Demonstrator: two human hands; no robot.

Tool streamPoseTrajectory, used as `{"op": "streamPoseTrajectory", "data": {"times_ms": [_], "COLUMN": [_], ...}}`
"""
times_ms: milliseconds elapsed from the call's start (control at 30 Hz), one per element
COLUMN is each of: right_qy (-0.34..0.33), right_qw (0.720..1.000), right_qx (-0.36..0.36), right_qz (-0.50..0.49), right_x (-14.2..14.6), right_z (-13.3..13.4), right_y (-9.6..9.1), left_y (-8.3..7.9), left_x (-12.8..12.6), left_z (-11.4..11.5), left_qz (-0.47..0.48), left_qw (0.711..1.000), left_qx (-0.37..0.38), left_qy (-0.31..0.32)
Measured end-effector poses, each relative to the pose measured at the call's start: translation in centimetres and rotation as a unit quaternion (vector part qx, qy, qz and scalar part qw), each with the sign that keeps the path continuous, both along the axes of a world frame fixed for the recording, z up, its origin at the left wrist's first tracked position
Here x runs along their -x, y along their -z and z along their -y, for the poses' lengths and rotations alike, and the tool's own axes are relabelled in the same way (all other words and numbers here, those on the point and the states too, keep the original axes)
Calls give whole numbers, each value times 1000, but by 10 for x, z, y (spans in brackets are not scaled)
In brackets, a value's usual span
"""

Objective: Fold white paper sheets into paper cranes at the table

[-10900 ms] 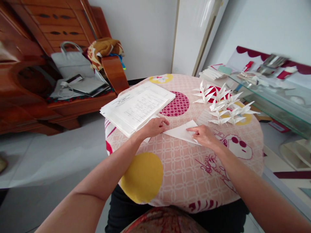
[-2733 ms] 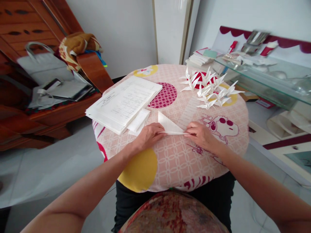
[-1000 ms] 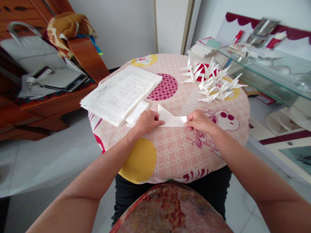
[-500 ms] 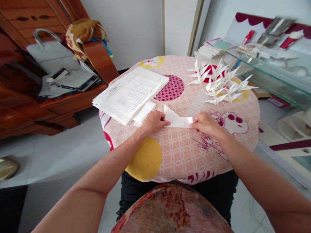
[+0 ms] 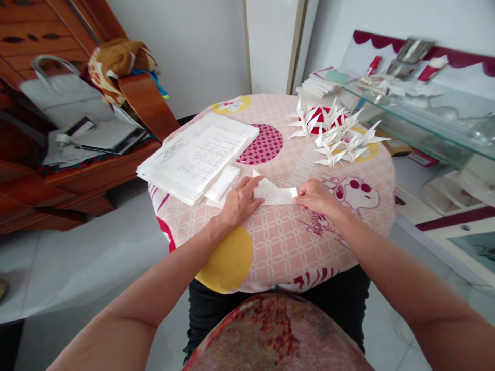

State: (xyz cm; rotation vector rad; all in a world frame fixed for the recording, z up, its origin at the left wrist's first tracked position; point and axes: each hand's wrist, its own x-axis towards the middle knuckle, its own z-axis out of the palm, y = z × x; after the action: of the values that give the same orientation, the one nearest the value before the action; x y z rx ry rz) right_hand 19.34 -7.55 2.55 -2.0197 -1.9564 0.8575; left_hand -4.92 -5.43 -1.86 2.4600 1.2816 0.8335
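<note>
A folded piece of white paper [image 5: 275, 196] lies on the patterned tablecloth, with a pointed flap rising at its left end. My right hand [image 5: 313, 197] pinches the paper's right end between thumb and fingers. At the other end, my left hand [image 5: 240, 201] rests with its fingers stretched out and its thumb apart from the index finger, touching the paper's left edge. Beside that hand, smaller white paper pieces [image 5: 224, 181] stick out from under a stack of printed sheets [image 5: 197, 154]. Several folded white paper cranes [image 5: 334, 134] stand at the far right of the table.
The round table [image 5: 278, 247] has a pink cloth. To its right is a glass shelf [image 5: 410, 118] holding cups and papers, with another paper pile [image 5: 319, 85] near its corner. A wooden chair [image 5: 147, 108] on the left carries a pale bag [image 5: 69, 95] and a notebook.
My left hand has loosened from a closed grip, its fingers now spread at the paper's left end. My right hand keeps its pinch. The whole view has shifted slightly.
</note>
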Motion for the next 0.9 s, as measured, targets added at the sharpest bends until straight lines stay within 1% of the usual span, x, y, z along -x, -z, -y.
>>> {"op": "streamPoseTrajectory", "data": {"times_ms": [67, 100, 167, 233, 267, 333, 367, 433, 500, 600, 733, 900], "right_qy": [0, -1, 1, 12, 29, 53, 49, 7, -37, -55, -47, -31], "right_qw": [1000, 1000, 999, 998, 995, 986, 983, 981, 981, 987, 996, 997], "right_qx": [1, 2, -3, -26, -55, -109, -120, -138, -142, -127, -74, -40], "right_qz": [10, 17, 32, 56, 74, 116, 129, 135, 126, 76, -20, -51], "right_x": [1, 2, 3, 5, 7, 11, 14, 21, 29, 36, 33, 29], "right_z": [0, 0, 1, 2, 3, 8, 10, 15, 17, 14, 2, -3], "right_y": [-2, -3, -2, 1, 2, 6, 8, 10, 10, 9, 9, 10], "left_y": [3, 3, 4, 3, 2, 0, -1, -3, -5, -7, -8, -2], "left_x": [0, 0, -1, -3, -4, -5, -6, -8, -9, -10, -9, -3], "left_z": [0, -2, -5, -8, -9, -10, -10, -9, -9, -8, -6, -7], "left_qz": [-26, -46, -82, -112, -124, -149, -161, -179, -187, -189, -188, -176], "left_qw": [995, 988, 970, 953, 950, 948, 948, 947, 945, 944, 945, 946], "left_qx": [-65, -81, -75, -50, -42, -36, -34, -32, -34, -41, -48, -62], "left_qy": [75, 122, 216, 276, 284, 278, 274, 266, 265, 269, 265, 264]}}
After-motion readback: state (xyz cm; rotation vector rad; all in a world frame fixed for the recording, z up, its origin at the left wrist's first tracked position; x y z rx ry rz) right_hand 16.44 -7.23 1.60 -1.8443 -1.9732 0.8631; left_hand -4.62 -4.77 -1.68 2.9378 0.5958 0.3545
